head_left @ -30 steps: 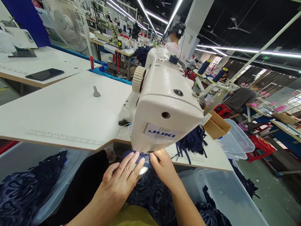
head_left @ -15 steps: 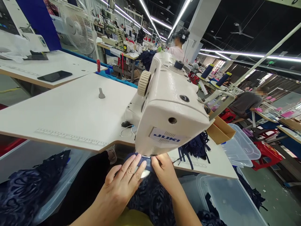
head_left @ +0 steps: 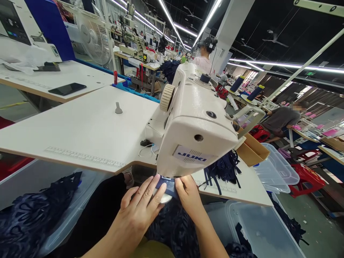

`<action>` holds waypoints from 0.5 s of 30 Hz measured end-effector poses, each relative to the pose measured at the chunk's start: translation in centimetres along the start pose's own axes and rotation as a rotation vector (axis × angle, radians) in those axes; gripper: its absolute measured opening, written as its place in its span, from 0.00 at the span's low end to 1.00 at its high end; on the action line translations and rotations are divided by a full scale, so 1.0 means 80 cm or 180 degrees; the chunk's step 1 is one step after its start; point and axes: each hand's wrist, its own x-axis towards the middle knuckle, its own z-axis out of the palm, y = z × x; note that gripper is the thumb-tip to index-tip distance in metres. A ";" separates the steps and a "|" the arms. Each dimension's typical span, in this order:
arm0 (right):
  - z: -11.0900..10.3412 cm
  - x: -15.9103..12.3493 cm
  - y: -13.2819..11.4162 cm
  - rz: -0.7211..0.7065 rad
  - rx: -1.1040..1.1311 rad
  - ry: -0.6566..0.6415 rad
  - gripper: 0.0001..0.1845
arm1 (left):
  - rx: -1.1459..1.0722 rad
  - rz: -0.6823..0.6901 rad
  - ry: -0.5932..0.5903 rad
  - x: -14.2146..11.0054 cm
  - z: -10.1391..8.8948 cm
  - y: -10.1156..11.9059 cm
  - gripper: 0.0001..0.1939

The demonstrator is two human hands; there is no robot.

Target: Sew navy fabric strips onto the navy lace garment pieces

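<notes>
Since the earlier views, the whole scene has slid a little to the right, as if the wearer's head has turned left. The left hand (head_left: 138,212) has drawn slightly left of the needle area: it lies flat, fingers extended and thumb well apart, its fingertips on the navy fabric (head_left: 170,188) rather than closed around it. More of that fabric now shows between the hands, under the near end of the sewing machine (head_left: 200,114) and over a white disc (head_left: 164,199); this suggests it is being eased along or realigned at the needle, which is hidden. The right hand (head_left: 188,191) rests its thumb on the fabric's right edge; its lower fingers are hidden, so I cannot tell whether it pinches. Farther right, the bundle of navy straps (head_left: 223,166) lies on the table.

As for writing, the control panel (head_left: 12,27) at far left is too small to read, and the left printed ruler (head_left: 84,156) along the near table edge has illegible figures. The machine's label (head_left: 190,154) reads JUKI in blue. The right printed ruler (head_left: 220,186) is illegible too.
</notes>
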 end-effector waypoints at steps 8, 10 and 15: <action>0.005 -0.024 0.036 0.0503 0.0437 0.0181 0.11 | 0.0070 0.0142 -0.0109 0.000 0.000 -0.002 0.19; 0.005 -0.033 0.053 0.0454 0.0311 -0.0016 0.13 | 0.0098 0.0192 -0.0121 0.000 0.000 -0.005 0.20; -0.012 -0.056 0.092 0.0264 -0.0410 -0.0654 0.13 | 0.0087 0.0276 -0.0163 0.001 0.000 -0.005 0.19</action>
